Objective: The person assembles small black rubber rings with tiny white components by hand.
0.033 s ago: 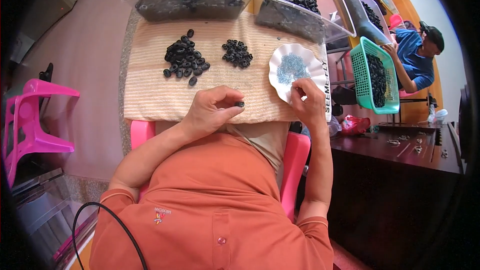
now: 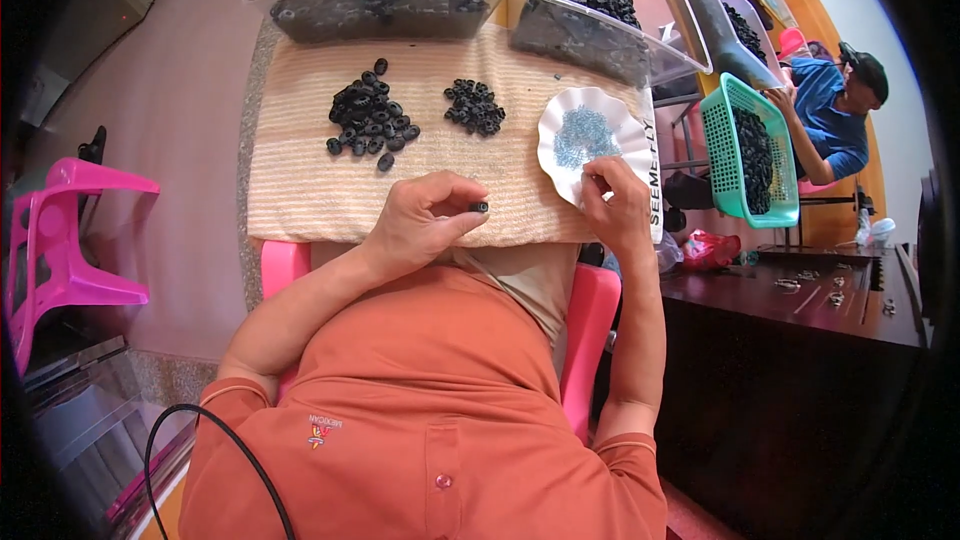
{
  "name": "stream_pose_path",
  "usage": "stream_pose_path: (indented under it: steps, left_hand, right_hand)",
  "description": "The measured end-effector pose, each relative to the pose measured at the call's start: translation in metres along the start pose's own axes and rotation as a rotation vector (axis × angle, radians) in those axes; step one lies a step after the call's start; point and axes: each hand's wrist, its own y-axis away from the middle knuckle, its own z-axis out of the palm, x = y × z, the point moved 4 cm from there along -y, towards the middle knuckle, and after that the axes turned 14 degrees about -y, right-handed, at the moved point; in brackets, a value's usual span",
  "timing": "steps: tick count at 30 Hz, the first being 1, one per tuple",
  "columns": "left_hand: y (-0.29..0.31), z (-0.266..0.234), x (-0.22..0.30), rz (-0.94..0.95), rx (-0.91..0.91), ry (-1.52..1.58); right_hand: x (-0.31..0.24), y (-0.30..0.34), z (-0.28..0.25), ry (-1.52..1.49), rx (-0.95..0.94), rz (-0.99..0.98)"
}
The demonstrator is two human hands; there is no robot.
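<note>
My left hand [image 2: 424,219] pinches a small black plastic part [image 2: 481,207] between thumb and fingertips, just above the near edge of the towel. At the near rim of a white scalloped dish [image 2: 621,121], my right hand [image 2: 617,202] has its thumb and fingers pressed together. Whatever they may hold is too small or hidden to make out. Tiny pale-blue clear pieces [image 2: 585,137] lie heaped in that dish. Beyond my left hand is a loose pile of oval black parts [image 2: 370,112]. A smaller heap of little black parts [image 2: 474,107] lies between that pile and the dish.
A striped beige towel [image 2: 290,180] covers the table. Two clear bins, one at the back left [image 2: 390,5] and one at the back right [image 2: 590,25], hold many black parts. Rightward are a green basket [image 2: 733,165], a person in blue [image 2: 835,110] and a dark cabinet [image 2: 770,285]. A pink stool [image 2: 75,240] stands left.
</note>
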Motion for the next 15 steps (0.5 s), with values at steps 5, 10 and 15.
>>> stream_pose_path:
  steps: [5,10,15]
  left_hand:
    - [-0.002,-0.005,0.005,-0.029,0.032,0.022]
    - [-0.005,-0.016,0.001,-0.079,0.133,0.095]
    - [-0.007,-0.024,0.001,-0.105,0.178,0.107]
  right_hand:
    - [0.002,-0.001,0.001,0.001,0.008,-0.014]
    - [-0.002,-0.004,0.000,0.092,-0.011,-0.056]
    - [-0.024,-0.010,0.009,0.111,-0.002,-0.069]
